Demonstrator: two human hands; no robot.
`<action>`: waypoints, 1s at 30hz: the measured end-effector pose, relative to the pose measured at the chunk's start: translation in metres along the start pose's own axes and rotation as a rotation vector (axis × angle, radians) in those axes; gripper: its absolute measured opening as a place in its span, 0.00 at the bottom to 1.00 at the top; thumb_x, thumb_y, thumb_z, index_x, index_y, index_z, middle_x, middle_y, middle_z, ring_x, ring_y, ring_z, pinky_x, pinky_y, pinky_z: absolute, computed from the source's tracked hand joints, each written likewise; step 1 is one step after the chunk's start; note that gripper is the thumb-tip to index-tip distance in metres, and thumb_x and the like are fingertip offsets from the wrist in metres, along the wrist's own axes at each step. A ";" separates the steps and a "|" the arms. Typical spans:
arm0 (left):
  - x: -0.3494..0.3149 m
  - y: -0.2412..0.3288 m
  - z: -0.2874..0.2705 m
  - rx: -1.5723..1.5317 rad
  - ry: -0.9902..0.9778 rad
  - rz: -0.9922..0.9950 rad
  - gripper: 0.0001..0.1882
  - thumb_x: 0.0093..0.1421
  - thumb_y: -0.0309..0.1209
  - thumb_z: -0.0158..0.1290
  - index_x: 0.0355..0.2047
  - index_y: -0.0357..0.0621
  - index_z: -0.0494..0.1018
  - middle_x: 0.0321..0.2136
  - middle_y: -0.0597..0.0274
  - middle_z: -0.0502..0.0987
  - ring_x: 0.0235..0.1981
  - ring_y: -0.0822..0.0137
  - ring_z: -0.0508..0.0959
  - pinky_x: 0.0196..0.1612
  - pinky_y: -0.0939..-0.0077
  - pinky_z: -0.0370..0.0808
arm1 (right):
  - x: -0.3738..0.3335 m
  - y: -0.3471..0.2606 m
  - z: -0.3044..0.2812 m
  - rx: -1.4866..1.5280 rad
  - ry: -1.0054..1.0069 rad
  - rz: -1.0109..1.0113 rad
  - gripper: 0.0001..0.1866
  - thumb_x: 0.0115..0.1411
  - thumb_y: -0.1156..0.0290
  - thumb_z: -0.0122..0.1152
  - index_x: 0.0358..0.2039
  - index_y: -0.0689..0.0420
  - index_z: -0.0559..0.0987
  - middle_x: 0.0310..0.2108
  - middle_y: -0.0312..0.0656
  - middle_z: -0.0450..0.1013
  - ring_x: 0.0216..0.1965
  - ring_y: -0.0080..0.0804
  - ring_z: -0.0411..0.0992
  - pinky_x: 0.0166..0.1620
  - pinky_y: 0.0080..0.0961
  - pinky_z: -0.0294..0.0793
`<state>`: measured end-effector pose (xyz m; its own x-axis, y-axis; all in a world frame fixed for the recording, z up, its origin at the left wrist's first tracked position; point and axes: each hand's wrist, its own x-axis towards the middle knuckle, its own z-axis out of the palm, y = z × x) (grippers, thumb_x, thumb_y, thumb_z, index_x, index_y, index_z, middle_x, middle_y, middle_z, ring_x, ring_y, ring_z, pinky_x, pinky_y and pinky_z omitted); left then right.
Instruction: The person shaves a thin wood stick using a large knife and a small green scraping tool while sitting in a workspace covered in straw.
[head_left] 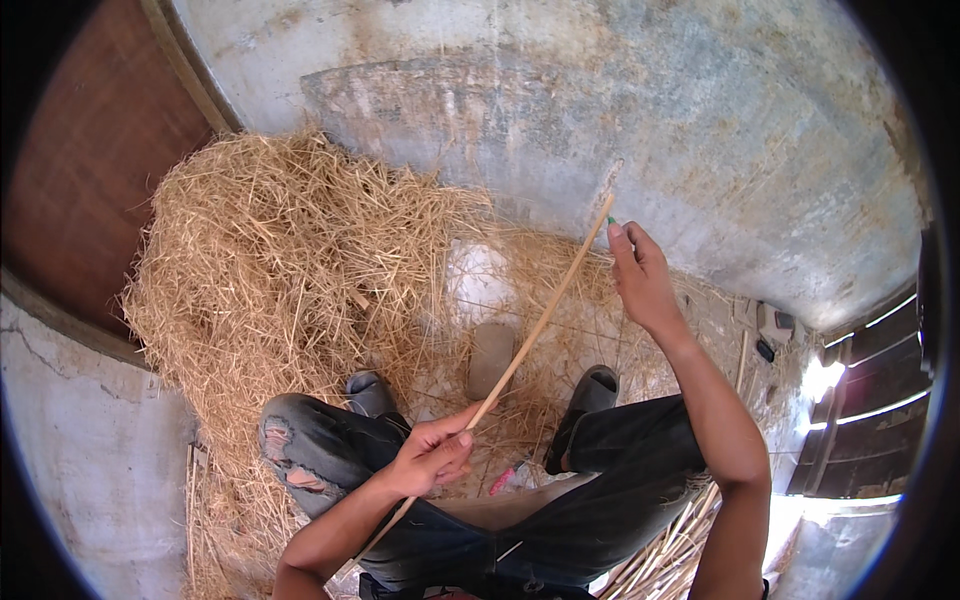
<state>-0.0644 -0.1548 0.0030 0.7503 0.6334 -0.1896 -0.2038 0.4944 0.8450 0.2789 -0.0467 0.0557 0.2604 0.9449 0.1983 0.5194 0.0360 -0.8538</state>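
Note:
A long, thin, pale stick, looking like bamboo or cane, slants from my lap up toward the wall. My left hand is closed around its lower part, with the lower end running past the wrist over my thigh. Close to the stick's upper tip, my right hand is closed in a pinch. A small green piece shows at its fingertips, right beside the stick; most of it is hidden, and its kind cannot be told. A whitish streak lies just beyond the tip.
A big heap of straw-like shavings fills the left side, against the wall. A flat grey-brown block lies between my feet. More sticks lie beside my right leg. A small dark object is on the floor at right.

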 end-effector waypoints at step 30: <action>-0.009 -0.010 0.001 0.222 0.065 0.028 0.26 0.73 0.28 0.42 0.70 0.43 0.55 0.17 0.74 0.58 0.14 0.81 0.56 0.19 0.81 0.58 | -0.019 -0.026 -0.017 -0.305 -0.207 -0.238 0.27 0.72 0.54 0.50 0.25 0.65 0.71 0.16 0.50 0.60 0.19 0.34 0.56 0.26 0.35 0.61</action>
<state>-0.0689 -0.1663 -0.0031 0.7023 0.6860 -0.1900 -0.0758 0.3374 0.9383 0.2742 -0.0711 0.0824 -0.0480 0.9683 0.2452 0.7696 0.1923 -0.6088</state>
